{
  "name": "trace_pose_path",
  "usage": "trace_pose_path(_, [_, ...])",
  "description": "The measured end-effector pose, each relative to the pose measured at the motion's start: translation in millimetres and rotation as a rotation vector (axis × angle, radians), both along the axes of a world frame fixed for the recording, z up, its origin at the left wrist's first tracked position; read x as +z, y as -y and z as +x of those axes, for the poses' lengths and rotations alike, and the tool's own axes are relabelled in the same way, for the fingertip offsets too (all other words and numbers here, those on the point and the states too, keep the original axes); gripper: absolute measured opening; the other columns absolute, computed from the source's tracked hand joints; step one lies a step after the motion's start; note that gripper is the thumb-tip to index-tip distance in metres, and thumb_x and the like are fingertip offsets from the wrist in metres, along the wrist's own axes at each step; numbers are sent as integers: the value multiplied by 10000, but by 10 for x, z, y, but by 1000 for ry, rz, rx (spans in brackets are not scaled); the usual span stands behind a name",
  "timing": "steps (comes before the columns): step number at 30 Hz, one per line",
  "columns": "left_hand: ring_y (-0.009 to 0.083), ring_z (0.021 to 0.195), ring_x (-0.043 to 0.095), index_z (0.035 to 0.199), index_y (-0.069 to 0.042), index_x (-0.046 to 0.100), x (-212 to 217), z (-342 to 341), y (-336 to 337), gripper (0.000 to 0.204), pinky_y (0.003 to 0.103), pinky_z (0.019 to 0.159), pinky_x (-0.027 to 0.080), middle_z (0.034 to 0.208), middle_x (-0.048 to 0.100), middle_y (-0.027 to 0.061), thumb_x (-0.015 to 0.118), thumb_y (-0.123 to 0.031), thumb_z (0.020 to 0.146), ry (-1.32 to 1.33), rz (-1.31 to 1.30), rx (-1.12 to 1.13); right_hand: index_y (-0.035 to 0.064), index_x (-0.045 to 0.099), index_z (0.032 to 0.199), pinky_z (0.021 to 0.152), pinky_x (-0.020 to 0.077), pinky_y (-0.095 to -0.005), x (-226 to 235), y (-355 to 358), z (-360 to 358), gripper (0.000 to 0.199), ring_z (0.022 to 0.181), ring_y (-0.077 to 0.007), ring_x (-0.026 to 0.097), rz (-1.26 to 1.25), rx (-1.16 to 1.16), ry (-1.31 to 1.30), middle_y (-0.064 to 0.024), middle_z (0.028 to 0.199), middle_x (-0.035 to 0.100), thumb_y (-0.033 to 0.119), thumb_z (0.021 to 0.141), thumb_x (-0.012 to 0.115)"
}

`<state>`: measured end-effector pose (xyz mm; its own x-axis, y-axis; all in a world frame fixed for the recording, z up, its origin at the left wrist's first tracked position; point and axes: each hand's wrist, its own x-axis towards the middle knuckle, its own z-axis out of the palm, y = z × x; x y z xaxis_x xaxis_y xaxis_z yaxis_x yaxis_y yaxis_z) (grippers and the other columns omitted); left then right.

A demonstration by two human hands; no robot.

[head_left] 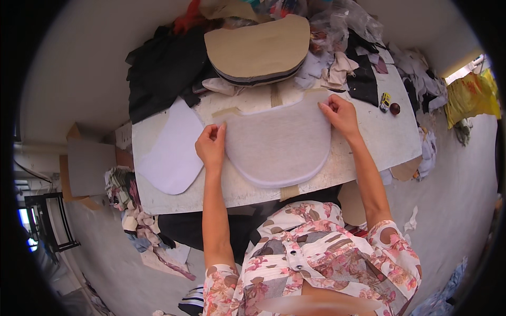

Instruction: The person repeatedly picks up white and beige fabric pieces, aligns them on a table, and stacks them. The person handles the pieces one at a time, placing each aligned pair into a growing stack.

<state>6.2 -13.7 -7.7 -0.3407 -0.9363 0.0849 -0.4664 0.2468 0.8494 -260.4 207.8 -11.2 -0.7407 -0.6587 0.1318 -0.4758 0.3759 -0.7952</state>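
Note:
A pale grey-white, U-shaped fabric panel [279,142] lies on the white table in front of me, its rounded edge toward me. Tan strips show at its two upper corners. My left hand [212,146] pinches its upper left edge, thumb against fingers. At the upper right corner, my right hand [341,115] grips the panel between thumb and curled fingers. Just beyond it rests a stack of tan, similarly rounded panels [258,47] with dark layers showing along the lower edge. A smooth white cut piece [174,150] lies to the left of my left hand.
Black fabric [163,71] covers the table's far left, and another black strip [362,79] lies far right. Clear plastic bags [348,23] and scraps crowd the back. A toy car [385,101] and a dark red ball [395,108] sit right. Cloth scraps [145,221] lie beside the table.

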Motion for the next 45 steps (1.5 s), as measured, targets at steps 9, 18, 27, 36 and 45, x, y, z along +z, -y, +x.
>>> trace_pose_path(9, [93, 535, 502, 842, -34, 660, 7, -51, -22, 242, 255, 544, 421, 600, 578, -4, 713, -270, 829, 91, -94, 45, 78, 597, 767, 510, 436, -339, 39, 93, 77, 214, 529, -206, 587, 55, -111, -119, -38, 580, 594, 261, 784, 706])
trace_pose_path(18, [257, 1083, 525, 1262, -106, 545, 183, -34, -217, 476, 411, 921, 397, 1224, 542, 105, 669, -299, 845, 208, -452, -67, 111, 508, 1273, 902, 443, -412, 233, 53, 200, 518, 1128, -285, 548, -3, -60, -577, -148, 1199, 583, 380, 850, 638])
trace_pose_path(27, [340, 1428, 147, 1409, -123, 423, -14, -85, -258, 604, 576, 1118, 57, 1538, 219, 135, 476, -471, 919, 530, -511, -478, 95, 345, 1440, 1124, 91, -568, 42, 143, 348, 640, 1437, -337, 105, 397, 244, -599, -177, 1532, 189, 459, 930, 473])
trace_pose_path(36, [352, 1428, 139, 1379, -109, 455, 125, -70, -252, 579, 587, 1111, 50, 1529, 220, 164, 522, -438, 907, 227, -421, -367, 56, 654, 912, 774, 466, -402, 730, 1010, 297, 204, 909, -292, 578, -259, 161, -489, -104, 924, 641, 174, 757, 714])
trace_pose_path(45, [266, 1172, 548, 1216, 2, 567, 370, -312, -150, 403, 367, 949, 450, 1178, 614, 177, 537, -312, 965, -522, 367, -226, 78, 642, 733, 715, 482, -413, 663, 1918, 163, 58, 811, -296, 594, -140, 328, -676, -87, 765, 632, 129, 730, 669])
